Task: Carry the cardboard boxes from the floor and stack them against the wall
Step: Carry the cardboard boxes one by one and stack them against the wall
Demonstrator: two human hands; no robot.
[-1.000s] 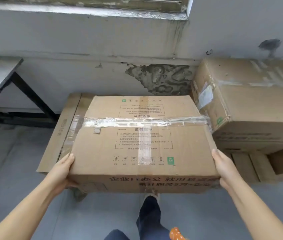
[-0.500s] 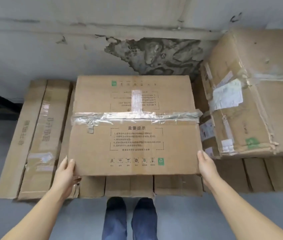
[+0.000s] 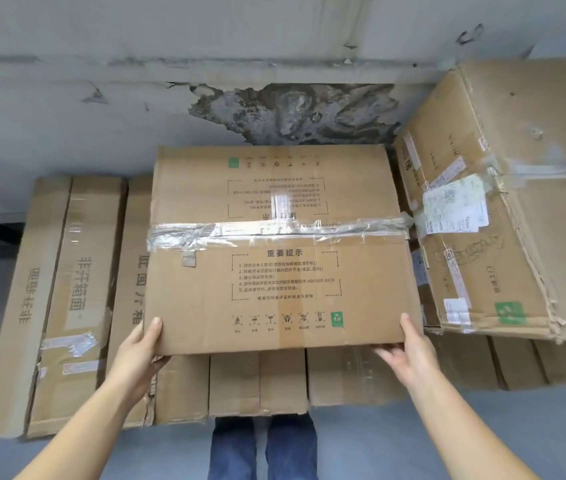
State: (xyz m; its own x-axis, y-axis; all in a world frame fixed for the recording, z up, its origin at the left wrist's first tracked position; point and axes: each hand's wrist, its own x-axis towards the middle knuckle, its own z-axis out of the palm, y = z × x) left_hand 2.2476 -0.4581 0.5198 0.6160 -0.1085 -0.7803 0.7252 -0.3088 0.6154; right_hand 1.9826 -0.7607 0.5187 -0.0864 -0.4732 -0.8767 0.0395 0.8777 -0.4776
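While nothing at far left is being touched, two long flat brown cardboard cartons with Chinese print (image 3: 52,306) lie side by side on the grey floor (image 3: 482,438), their far ends at the peeling grey wall (image 3: 136,109). Next comes the left hand (image 3: 139,351), thumb on top and fingers curled under the near left corner of the taped brown cardboard box with printed handling icons (image 3: 274,271). That box sits over a layer of flat brown cartons (image 3: 257,382) (I can't tell if it's fully resting on them), its far edge near the wall. The right hand (image 3: 409,351) grips the near right corner the same way. Just beside it on the right, a big battered brown box with white shipping labels (image 3: 503,202) sits tilted.
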